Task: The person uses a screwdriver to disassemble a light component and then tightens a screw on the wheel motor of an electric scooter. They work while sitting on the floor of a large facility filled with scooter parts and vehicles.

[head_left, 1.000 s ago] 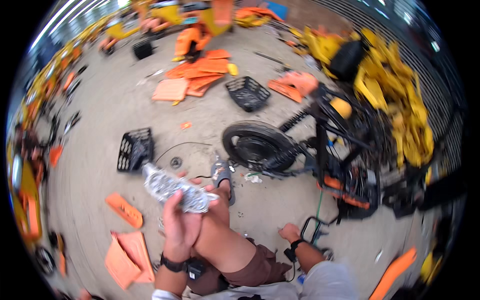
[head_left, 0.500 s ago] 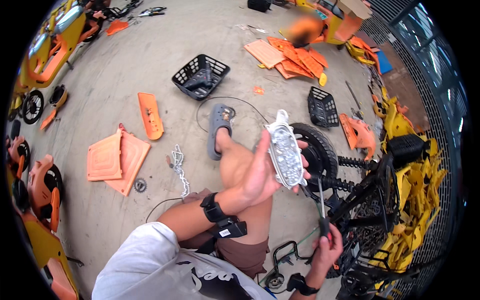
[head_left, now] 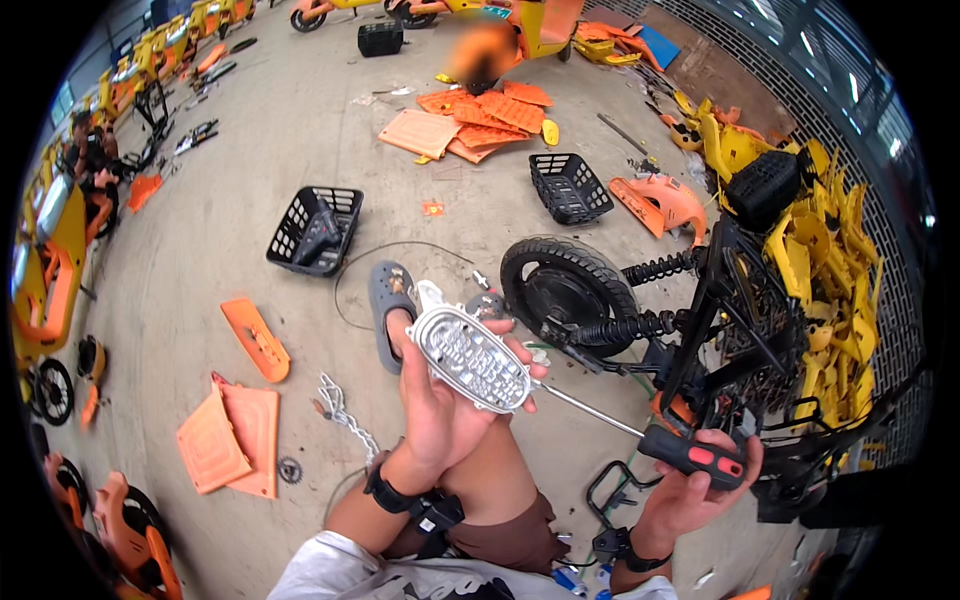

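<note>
My left hand (head_left: 440,420) holds an oval silver light housing (head_left: 470,358) with a bumpy reflective inside and pale rim, resting on its palm with fingers curled round the far side. My right hand (head_left: 705,490) grips a screwdriver (head_left: 690,455) by its black and red handle. The long metal shaft points left to the housing's lower right side, near my left fingers; whether the tip touches it I cannot tell. Beneath my hands are my bare leg and a grey clog (head_left: 390,290). A white chain (head_left: 340,405) lies on the floor to the left.
A stripped scooter frame with rear wheel (head_left: 535,280) lies right. Black baskets (head_left: 315,205) (head_left: 570,195), orange panels (head_left: 420,130) and a long orange piece (head_left: 250,340) lie on the floor (head_left: 200,260). Yellow panels (head_left: 830,320) heap along the right; scooters (head_left: 45,270) line the left.
My right hand has come up with the screwdriver and swung its shaft toward the housing. The housing in my left hand is now tilted with its top leftward. The view has turned.
</note>
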`<state>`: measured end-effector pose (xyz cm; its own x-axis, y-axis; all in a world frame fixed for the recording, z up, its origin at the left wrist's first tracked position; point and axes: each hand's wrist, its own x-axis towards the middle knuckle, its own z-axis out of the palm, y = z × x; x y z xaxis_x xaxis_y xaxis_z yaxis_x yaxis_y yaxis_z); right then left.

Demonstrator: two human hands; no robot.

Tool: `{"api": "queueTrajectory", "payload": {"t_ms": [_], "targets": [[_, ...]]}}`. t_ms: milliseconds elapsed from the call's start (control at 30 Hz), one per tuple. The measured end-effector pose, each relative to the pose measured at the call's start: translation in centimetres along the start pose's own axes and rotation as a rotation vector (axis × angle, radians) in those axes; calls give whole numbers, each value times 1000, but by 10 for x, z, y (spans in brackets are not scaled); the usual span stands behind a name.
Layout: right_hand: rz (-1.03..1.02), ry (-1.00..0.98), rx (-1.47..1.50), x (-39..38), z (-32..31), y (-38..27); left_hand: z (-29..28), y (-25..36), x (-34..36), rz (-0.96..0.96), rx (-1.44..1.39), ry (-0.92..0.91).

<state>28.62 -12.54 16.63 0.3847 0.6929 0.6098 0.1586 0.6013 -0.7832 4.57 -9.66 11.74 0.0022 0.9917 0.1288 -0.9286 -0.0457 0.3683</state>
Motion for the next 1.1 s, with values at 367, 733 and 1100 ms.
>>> {"api": "queueTrajectory", "payload": {"t_ms": [367,733,1100], "targets": [[-85,-150,-88,-2,7,10,6,1,1,-82,117,14],[-376,-332,-155,22,-7,13,5,-5,-3,-113,206,-49],[-265,-409,-29,35,-7,3,11,-13,2,-146,175,-36]]}}
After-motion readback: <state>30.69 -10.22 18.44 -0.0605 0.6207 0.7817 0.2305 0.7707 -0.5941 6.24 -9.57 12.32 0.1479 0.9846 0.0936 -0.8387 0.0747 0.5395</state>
